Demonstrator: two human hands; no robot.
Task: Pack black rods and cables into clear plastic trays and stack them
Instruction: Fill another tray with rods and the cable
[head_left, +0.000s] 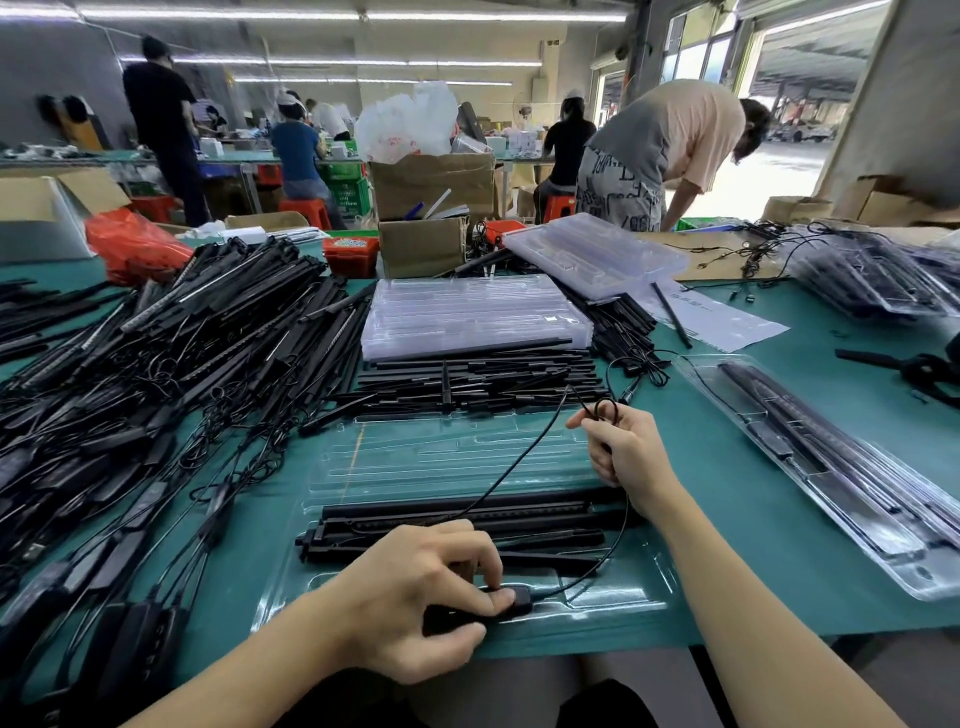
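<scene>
The left hand (426, 587) presses a small black cable box (514, 597) down into the near edge of the open clear tray (363, 467) — thumb and fingertips curled round it. Just beyond this hand, black rods (457, 519) lie lengthwise in the tray's slots. A thin black cable (519, 467) runs from the box up to the right hand (631, 457), which is raised over the tray's right end and pinches a small coil of that cable between thumb and fingers. Beyond both hands sits a flat row of loose rods (478, 379), then a stack of empty trays (475, 317). Left of the left hand sprawls a big tangled heap of rods and cables (171, 353); right of the right hand, a filled tray (831, 467) rests on the green worktop (737, 441).
</scene>
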